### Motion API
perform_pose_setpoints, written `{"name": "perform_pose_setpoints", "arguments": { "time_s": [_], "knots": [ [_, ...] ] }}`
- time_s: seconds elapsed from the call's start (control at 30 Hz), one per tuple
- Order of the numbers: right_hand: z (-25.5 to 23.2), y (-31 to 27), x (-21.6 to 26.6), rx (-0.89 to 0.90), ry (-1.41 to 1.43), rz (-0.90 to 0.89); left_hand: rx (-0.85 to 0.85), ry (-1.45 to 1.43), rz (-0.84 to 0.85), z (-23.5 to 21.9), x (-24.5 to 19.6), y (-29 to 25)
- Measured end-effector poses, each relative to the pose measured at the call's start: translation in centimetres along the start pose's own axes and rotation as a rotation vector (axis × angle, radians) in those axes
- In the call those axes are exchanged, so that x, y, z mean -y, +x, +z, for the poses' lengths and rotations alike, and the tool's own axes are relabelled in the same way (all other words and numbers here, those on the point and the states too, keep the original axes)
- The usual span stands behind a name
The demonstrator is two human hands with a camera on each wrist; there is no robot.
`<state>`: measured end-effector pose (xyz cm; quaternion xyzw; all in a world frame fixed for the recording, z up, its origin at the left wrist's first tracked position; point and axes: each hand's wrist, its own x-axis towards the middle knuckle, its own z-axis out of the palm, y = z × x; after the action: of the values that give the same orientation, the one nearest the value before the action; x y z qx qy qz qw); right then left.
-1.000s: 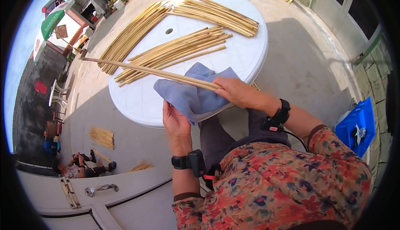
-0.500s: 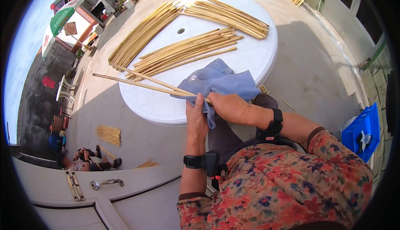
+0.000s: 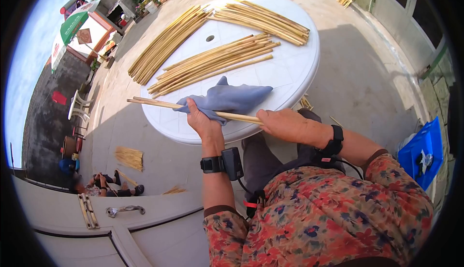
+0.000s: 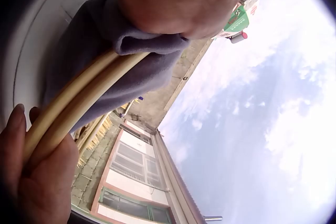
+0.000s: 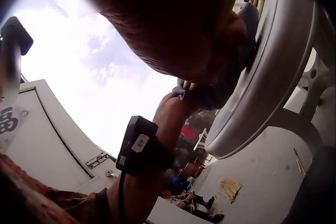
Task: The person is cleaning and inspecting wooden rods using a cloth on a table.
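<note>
Two thin pale sticks (image 3: 241, 117), side by side, cross in front of me at the table's near edge. My left hand (image 3: 203, 123) grips them through a blue-grey cloth (image 3: 234, 98), thumb on top. In the left wrist view, the cloth (image 4: 142, 71) folds round both sticks (image 4: 79, 95) beneath the left hand (image 4: 181, 1). My right hand (image 3: 285, 126) holds the sticks by their near ends, with fingers and thumb pinching them in the left wrist view. The far ends stick out to the left beyond the cloth. Most of the cloth spreads over the tabletop.
Three bundles of similar sticks (image 3: 217, 64) lie on the round white table (image 3: 285, 78). A blue bin (image 3: 423, 153) stands at right, a white door (image 3: 159, 218) at lower left. Further off, a seated person (image 3: 108, 185) is near more sticks (image 3: 129, 158) on the ground.
The sticks, spread apart half a second ago, now lie together. My left hand has moved left along them with the cloth, away from my right hand, which has shifted slightly right.
</note>
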<state>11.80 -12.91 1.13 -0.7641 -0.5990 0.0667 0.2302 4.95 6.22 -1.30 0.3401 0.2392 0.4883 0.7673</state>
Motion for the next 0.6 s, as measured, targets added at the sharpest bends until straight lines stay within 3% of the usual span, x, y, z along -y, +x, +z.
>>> {"name": "perform_pose_setpoints", "arguments": {
  "time_s": [0.1, 0.43, 0.6],
  "knots": [
    [-0.5, -3.4, -1.6, 0.099, 0.005, 0.055, -0.037, -0.023, -0.038, 0.0, -0.9, 0.5],
    [-2.8, -17.1, -7.5, 0.163, -0.054, 0.219, -0.165, 0.016, -0.079, -2.6, -0.8, 4.4],
    [-1.6, -21.9, -10.3, 0.110, -0.069, 0.348, -0.172, 0.036, -0.040, -3.2, 0.3, 5.7]
  ]
}}
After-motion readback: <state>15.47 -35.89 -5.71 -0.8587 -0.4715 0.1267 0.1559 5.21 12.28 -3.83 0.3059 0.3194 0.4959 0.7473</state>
